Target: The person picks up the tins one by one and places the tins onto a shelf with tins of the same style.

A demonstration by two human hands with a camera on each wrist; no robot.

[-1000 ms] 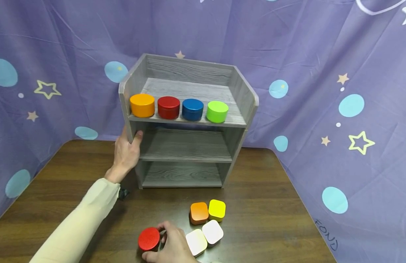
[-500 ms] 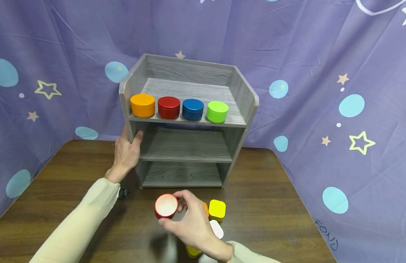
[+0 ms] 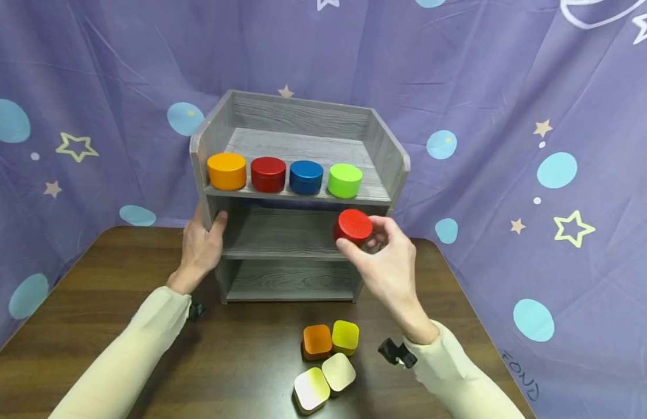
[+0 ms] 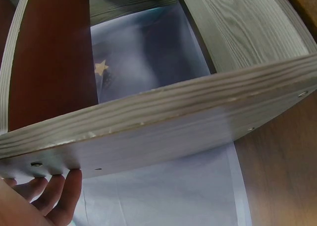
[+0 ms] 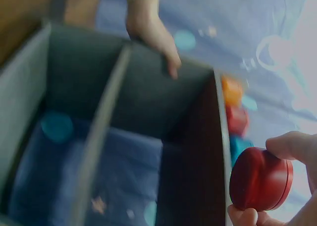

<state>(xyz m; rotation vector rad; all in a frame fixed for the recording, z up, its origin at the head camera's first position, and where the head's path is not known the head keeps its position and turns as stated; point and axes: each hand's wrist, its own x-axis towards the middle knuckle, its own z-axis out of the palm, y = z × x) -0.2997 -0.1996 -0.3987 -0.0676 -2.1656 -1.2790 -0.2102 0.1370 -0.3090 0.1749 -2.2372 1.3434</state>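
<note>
My right hand (image 3: 388,262) pinches a round bright red tin (image 3: 353,227) between thumb and fingers, held in front of the right side of the grey shelf unit's middle level. In the right wrist view the red tin (image 5: 261,179) appears tilted. My left hand (image 3: 200,247) grips the left side panel of the grey wooden shelf unit (image 3: 297,253), thumb on the inner face. Its fingers (image 4: 67,196) lie against the panel's outer face in the left wrist view. Along the top level's front edge stand an orange tin (image 3: 226,171), a dark red tin (image 3: 268,174), a blue tin (image 3: 306,177) and a green tin (image 3: 345,180).
Several rounded-square tins lie on the wooden table (image 3: 433,372) before the shelf: orange (image 3: 317,341), yellow (image 3: 345,337) and a pale pair (image 3: 311,390). A purple patterned curtain (image 3: 485,116) hangs behind. Black straps with devices sit at both wrists.
My right hand has lifted the red tin off the table and carried it up and right to the shelf, turning it along the way. The left hand stays on the side panel.
</note>
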